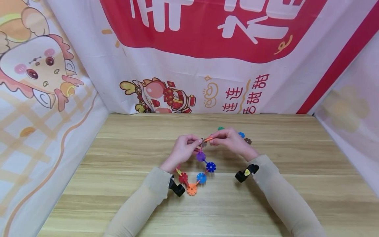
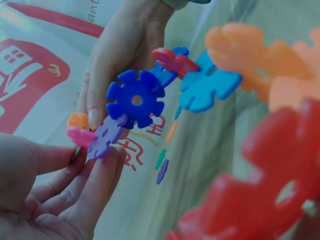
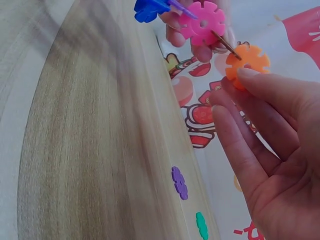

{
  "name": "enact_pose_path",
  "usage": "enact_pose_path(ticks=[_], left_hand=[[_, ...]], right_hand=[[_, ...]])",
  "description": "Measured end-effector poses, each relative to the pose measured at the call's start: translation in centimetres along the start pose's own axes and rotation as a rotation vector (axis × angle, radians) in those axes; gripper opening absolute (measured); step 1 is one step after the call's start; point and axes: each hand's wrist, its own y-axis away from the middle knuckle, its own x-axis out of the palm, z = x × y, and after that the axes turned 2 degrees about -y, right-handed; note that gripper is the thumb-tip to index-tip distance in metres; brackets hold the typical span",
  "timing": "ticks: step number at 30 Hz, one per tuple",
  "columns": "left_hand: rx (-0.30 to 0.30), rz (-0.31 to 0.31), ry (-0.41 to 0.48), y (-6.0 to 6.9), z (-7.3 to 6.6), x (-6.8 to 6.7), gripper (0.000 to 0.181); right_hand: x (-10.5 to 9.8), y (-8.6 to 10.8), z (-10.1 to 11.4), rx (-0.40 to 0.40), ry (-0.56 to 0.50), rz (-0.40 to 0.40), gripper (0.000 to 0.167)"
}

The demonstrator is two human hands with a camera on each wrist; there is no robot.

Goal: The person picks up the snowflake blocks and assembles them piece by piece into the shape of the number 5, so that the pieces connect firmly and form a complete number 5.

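Observation:
My left hand [image 1: 184, 147] pinches a brown notched snowflake disc [image 1: 203, 143] at one end of a chain of slotted plastic discs. Between thumb and fingers, my right hand [image 1: 229, 140] holds an orange disc [image 3: 246, 56]. The orange disc's edge meets the brown disc, seen edge-on in the right wrist view; how deep the slots sit I cannot tell. After the brown disc come a pink disc [image 3: 205, 30], a purple disc [image 1: 201, 156] and a dark blue disc [image 1: 211, 167]. Further along are a light blue disc [image 1: 201, 178], another orange disc [image 1: 191, 189] and a red disc [image 1: 183, 178].
Loose discs lie on the wooden table [image 1: 284, 197] beyond my right hand: green [image 1: 221, 128], blue [image 1: 241, 135], brown [image 1: 248, 141] and purple [image 3: 179, 182]. A printed cloth [image 1: 177, 62] hangs along the table's far edge. Each wrist wears a black camera strap.

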Motion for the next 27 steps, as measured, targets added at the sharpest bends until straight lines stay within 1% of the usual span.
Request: enact_pose_path(ticks=[5, 7, 13, 16, 19, 21, 23, 25, 27], left_hand=[[0.009, 0.018, 0.012, -0.1, -0.1, -0.1, 0.019], [0.008, 0.021, 0.018, -0.1, -0.1, -0.2, 0.019], [0.003, 0.021, 0.026, -0.1, -0.1, -0.2, 0.018], [-0.001, 0.017, 0.030, 0.0, -0.1, -0.2, 0.018], [-0.001, 0.003, 0.026, -0.1, -0.1, -0.2, 0.018], [0.002, -0.007, 0.022, -0.1, 0.0, -0.2, 0.018], [0.010, -0.017, 0.028, -0.1, 0.0, -0.2, 0.018], [0.014, -0.027, 0.042, -0.1, 0.1, -0.2, 0.018], [0.010, -0.036, 0.067, -0.2, 0.1, -0.1, 0.018]], right_hand=[[-0.1, 0.0, -0.1, 0.001, 0.076, -0.023, 0.026], [-0.1, 0.1, -0.2, -0.005, 0.090, -0.034, 0.030], [-0.4, 0.3, -0.3, -0.038, 0.081, -0.064, 0.034], [-0.9, 0.4, -0.4, -0.013, 0.067, -0.109, 0.032], [-1.5, 0.1, -0.8, 0.030, 0.098, -0.172, 0.031], [-1.9, -0.2, -1.3, 0.067, 0.151, -0.208, 0.032], [-2.1, -0.7, -1.8, 0.087, 0.229, -0.221, 0.034], [-2.0, -1.4, -2.3, 0.101, 0.316, -0.216, 0.038], [-1.9, -2.0, -2.7, 0.108, 0.406, -0.193, 0.041]])
